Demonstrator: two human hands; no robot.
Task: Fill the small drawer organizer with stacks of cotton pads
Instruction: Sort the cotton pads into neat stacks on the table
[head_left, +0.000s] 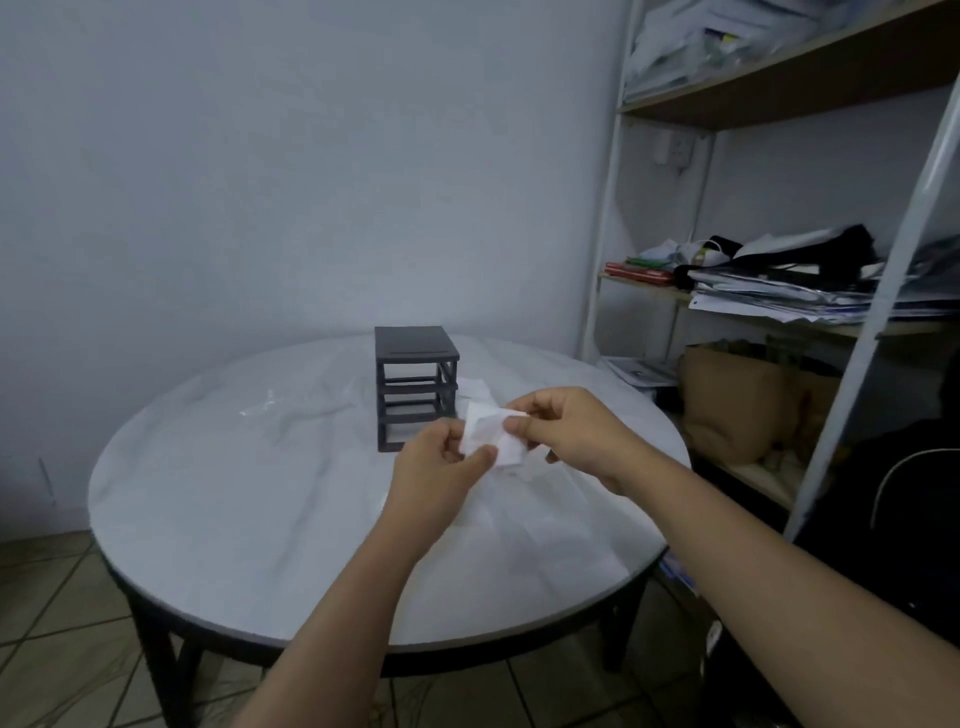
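A small dark grey drawer organizer (416, 384) stands upright on the round white table (249, 493); its slots look hollow, with no drawers showing. In front of it, above the table, both hands hold a small white stack of cotton pads (491, 435). My left hand (439, 475) pinches its lower left edge between thumb and fingers. My right hand (563, 434) pinches its upper right edge. More white pads or wrapping (475, 388) lie on the table right of the organizer, hard to tell from the white top.
A clear plastic wrapper (265, 405) lies on the table left of the organizer. A metal shelf unit (852, 291) with papers, bags and clutter stands close at the right. The wall is behind the table; tiled floor (57, 613) shows at the lower left.
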